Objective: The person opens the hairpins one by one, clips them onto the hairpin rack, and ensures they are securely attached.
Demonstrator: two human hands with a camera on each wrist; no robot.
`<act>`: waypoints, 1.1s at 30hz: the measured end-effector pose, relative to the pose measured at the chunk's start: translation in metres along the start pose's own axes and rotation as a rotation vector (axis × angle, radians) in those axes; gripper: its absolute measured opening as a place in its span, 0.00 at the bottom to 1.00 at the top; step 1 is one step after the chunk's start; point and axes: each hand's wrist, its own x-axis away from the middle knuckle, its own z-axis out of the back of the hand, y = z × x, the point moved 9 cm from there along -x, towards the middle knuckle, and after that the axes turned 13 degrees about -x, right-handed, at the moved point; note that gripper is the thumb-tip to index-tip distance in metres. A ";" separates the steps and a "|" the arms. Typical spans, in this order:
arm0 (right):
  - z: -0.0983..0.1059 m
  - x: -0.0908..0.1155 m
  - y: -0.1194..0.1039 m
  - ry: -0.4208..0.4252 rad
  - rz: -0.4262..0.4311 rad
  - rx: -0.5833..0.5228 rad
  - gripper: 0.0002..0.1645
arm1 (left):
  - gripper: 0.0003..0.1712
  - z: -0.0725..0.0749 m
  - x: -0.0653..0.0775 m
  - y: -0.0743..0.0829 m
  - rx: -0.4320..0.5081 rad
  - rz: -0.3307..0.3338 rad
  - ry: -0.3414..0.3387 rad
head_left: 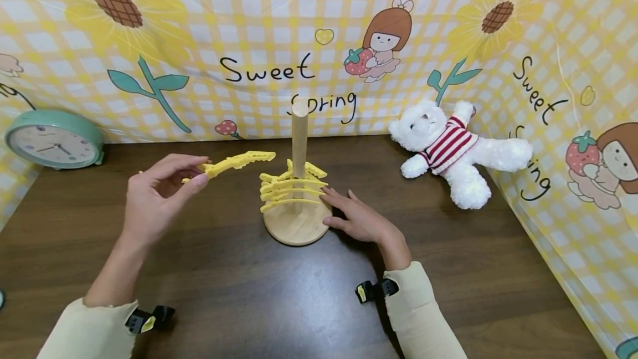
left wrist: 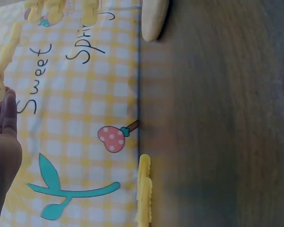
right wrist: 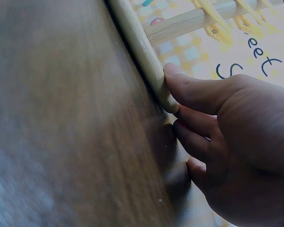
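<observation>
My left hand (head_left: 152,193) is left of a wooden stand and pinches a yellow plastic piece (head_left: 239,162) between thumb and fingertips. The piece is long and slightly bent, with a notched edge, and its tip points toward the stand's upright pole (head_left: 299,137). Several similar yellow pieces (head_left: 294,184) sit around the pole above the round base (head_left: 296,229). On the right, my right hand (head_left: 366,220) grips the rim of that base, with the thumb on its top edge in the right wrist view. More yellow plastic (left wrist: 144,194) shows low in the left wrist view.
A white teddy bear (head_left: 451,151) in a striped shirt lies at the back right of the brown table (head_left: 224,292). A green clock (head_left: 55,140) stands at the back left. Patterned yellow-checked cloth (head_left: 259,15) rises behind the table and along its right side.
</observation>
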 end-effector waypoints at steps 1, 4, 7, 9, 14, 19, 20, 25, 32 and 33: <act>0.000 0.000 0.000 -0.001 -0.001 0.000 0.38 | 0.15 -0.001 0.000 0.003 -0.005 -0.010 0.001; 0.000 0.000 0.000 -0.001 0.001 0.001 0.38 | 0.14 -0.005 0.001 0.011 -0.031 -0.039 0.002; 0.000 0.000 -0.001 -0.003 -0.001 0.001 0.38 | 0.14 -0.009 0.000 0.016 -0.023 -0.062 0.000; 0.000 0.000 0.000 -0.003 -0.003 0.001 0.38 | 0.15 -0.011 0.001 0.017 -0.045 -0.070 0.003; 0.000 -0.001 0.000 -0.003 0.000 0.001 0.38 | 0.16 -0.014 0.000 0.017 -0.161 -0.073 0.028; 0.000 -0.001 0.001 -0.003 -0.003 0.002 0.37 | 0.15 -0.019 -0.002 0.021 -0.242 -0.060 0.024; 0.000 -0.001 0.001 -0.003 -0.002 0.001 0.37 | 0.14 -0.020 -0.003 0.022 -0.245 -0.059 0.020; 0.000 -0.001 0.002 0.004 0.002 -0.007 0.37 | 0.14 -0.030 -0.004 0.028 -0.239 -0.080 0.005; 0.000 -0.001 0.001 0.004 -0.003 -0.014 0.37 | 0.14 -0.043 -0.008 0.034 -0.219 -0.118 -0.001; 0.000 -0.001 0.000 0.004 0.002 -0.012 0.37 | 0.14 -0.045 -0.008 0.035 -0.219 -0.123 0.000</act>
